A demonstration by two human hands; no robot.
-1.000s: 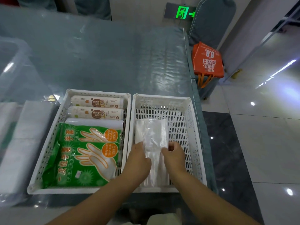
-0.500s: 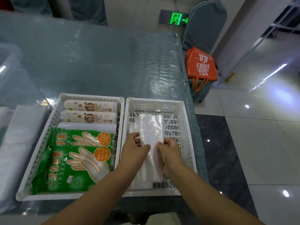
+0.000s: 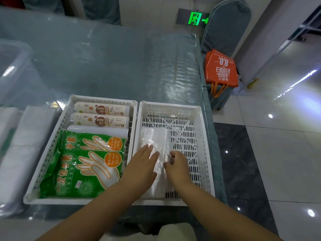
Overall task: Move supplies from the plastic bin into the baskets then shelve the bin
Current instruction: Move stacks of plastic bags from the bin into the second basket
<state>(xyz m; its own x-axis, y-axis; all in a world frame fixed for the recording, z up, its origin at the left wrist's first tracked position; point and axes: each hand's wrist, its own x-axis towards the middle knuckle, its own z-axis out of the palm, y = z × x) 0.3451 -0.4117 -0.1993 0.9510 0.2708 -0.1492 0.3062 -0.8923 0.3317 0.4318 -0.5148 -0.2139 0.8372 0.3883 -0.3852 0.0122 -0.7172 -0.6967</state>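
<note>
Two white perforated baskets stand side by side on the table. The left basket (image 3: 52, 146) holds two printed rolls (image 3: 102, 115), a white roll and two green glove packs (image 3: 83, 171). In the right basket (image 3: 205, 146) lies a clear plastic pack (image 3: 152, 138), along its left side. My left hand (image 3: 140, 167) lies flat on that pack with straight fingers. My right hand (image 3: 177, 167) has curled fingers at the pack's right edge and seems to pinch it. The clear plastic bin (image 3: 13, 60) stands at the far left, white packs (image 3: 29, 146) inside it.
The table (image 3: 112, 63) has a glossy clear cover and ends just right of the right basket. An orange bag (image 3: 221, 68) sits on a grey chair past the table's right edge. Tiled floor lies to the right.
My left hand has flattened onto the pack, its fingers now straight. Both hands have shifted a little toward me along the pack, which has stayed in the right basket.
</note>
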